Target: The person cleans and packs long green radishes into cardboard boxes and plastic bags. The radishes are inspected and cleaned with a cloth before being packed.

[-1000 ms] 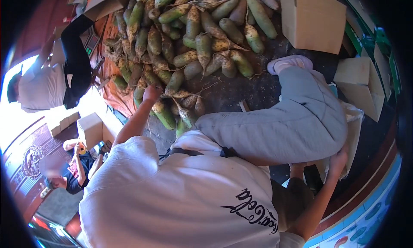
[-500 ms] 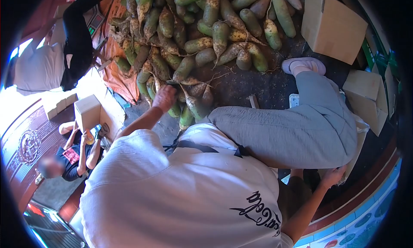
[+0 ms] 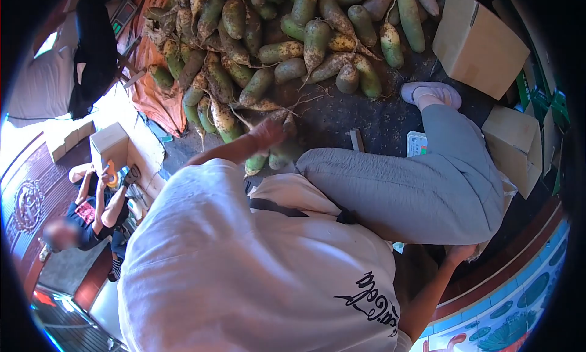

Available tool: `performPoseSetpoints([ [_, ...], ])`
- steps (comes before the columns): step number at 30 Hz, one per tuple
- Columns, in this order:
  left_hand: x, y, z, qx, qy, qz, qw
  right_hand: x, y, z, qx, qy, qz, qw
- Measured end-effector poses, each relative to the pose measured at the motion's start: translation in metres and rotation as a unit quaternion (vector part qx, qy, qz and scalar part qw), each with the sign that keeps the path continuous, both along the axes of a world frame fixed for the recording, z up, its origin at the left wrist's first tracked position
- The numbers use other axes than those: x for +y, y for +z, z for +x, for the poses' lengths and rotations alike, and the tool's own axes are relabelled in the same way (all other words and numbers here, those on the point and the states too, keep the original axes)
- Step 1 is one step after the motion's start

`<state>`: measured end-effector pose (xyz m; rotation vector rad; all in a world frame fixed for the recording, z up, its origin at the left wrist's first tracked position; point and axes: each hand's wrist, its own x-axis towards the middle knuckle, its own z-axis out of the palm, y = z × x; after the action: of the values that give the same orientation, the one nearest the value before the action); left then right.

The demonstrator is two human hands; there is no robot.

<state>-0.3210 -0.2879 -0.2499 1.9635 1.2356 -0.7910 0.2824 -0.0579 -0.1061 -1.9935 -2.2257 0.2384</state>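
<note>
My left hand (image 3: 267, 134) is over the near edge of a heap of green radishes (image 3: 256, 86), beside a few lying close to my legs. Motion blurs its fingers, so whether it grips a radish cannot be made out. My right hand (image 3: 461, 252) is low at the right, below my bent knee, against the edge of a pale box or bag. Its fingers are hidden. Soil and thin roots cling to many radishes.
Cardboard boxes (image 3: 479, 44) stand at the right near my foot (image 3: 430, 96). A scale (image 3: 417, 143) is partly under my leg. An orange sheet (image 3: 162, 99) lies left of the heap. Another person (image 3: 91, 215) sits at the left, and someone in black sleeves (image 3: 94, 53) is at the upper left.
My left hand has moved right along the heap's near edge. My right hand has shifted slightly left and is more hidden. The view has shifted a little.
</note>
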Motion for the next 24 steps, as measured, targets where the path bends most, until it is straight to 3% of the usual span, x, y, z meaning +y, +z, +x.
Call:
performPoseSetpoints([
  [6, 0.071, 0.042, -0.057, 0.084, 0.155, 0.267, 0.947, 0.006, 0.007, 0.007, -0.089, 0.056, -0.049, 0.993],
  [9, 0.100, 0.060, -0.093, 0.030, 0.264, 0.336, 0.903, 0.007, 0.006, 0.000, -0.087, 0.042, -0.039, 0.995],
  [13, 0.101, 0.038, -0.110, 0.007, 0.444, 0.212, 0.871, 0.007, 0.003, -0.001, -0.047, 0.000, -0.055, 0.997],
  [14, 0.095, 0.030, -0.110, -0.036, 0.515, 0.158, 0.842, 0.006, 0.004, -0.001, -0.044, -0.003, -0.060, 0.997],
  [17, 0.084, 0.019, -0.104, -0.177, 0.685, 0.021, 0.707, 0.005, -0.007, 0.013, 0.023, -0.025, -0.041, 0.999],
  [19, 0.076, 0.024, -0.094, -0.288, 0.759, -0.029, 0.583, 0.004, -0.007, 0.008, 0.044, -0.063, -0.038, 0.996],
  [22, 0.061, -0.004, -0.097, -0.215, 0.677, 0.139, 0.690, 0.003, -0.007, -0.008, 0.026, -0.078, -0.026, 0.996],
  [24, 0.058, -0.007, -0.103, -0.197, 0.642, 0.189, 0.716, 0.003, -0.005, -0.017, 0.025, -0.070, -0.010, 0.997],
])
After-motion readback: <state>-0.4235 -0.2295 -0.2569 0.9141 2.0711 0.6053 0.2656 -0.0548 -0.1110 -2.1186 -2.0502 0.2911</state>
